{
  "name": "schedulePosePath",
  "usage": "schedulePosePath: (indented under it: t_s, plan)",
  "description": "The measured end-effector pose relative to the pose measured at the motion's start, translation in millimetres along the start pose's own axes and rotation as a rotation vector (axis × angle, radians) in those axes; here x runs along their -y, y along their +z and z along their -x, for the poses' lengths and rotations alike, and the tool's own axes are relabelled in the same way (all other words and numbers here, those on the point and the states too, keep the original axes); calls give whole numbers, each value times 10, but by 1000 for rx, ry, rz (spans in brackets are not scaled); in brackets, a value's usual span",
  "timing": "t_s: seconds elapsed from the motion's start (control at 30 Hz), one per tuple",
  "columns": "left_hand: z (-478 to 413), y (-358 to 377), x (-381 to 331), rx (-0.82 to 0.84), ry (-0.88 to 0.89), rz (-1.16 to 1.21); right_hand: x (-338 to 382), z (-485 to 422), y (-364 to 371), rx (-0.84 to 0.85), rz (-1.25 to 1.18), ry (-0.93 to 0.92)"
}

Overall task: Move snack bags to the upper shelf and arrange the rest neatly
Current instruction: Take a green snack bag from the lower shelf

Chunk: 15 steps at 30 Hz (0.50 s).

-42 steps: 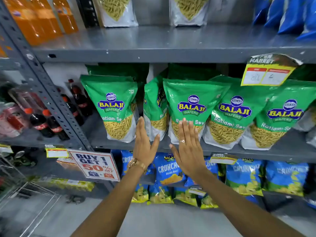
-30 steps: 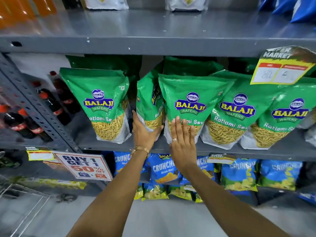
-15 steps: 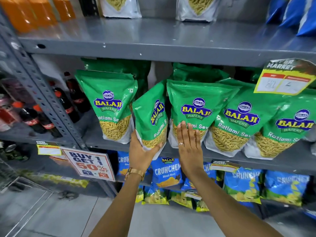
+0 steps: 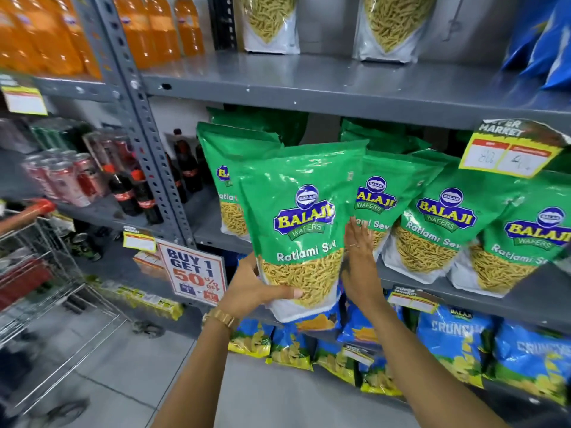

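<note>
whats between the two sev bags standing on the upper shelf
Nothing: in the head view, the upper shelf is bare between the left sev bag and the right sev bag.

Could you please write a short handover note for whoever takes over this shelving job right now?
Left hand: grip closed on the lower part of one green Ratlami Sev bag, pulled out in front of the middle shelf.
Right hand: open and flat, at the bag's right edge.
Upper shelf: two sev bags at the back, with bare space in front of them.
Done: one bag lifted off the shelf.
Left: place it on the upper shelf, then straighten the leaning green bags.
</note>
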<state>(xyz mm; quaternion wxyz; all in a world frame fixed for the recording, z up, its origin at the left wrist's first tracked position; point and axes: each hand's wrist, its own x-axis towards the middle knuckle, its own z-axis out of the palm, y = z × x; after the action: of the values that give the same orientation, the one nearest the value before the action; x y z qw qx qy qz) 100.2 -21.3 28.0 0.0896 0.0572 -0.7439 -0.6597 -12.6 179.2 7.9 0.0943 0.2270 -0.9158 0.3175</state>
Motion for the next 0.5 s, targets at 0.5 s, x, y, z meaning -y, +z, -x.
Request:
schedulePosePath:
  t_s: [0.5]
  plan:
    - [-77,133,-1629,-4,545,232,1415,232,-1420,-338,-1125,16]
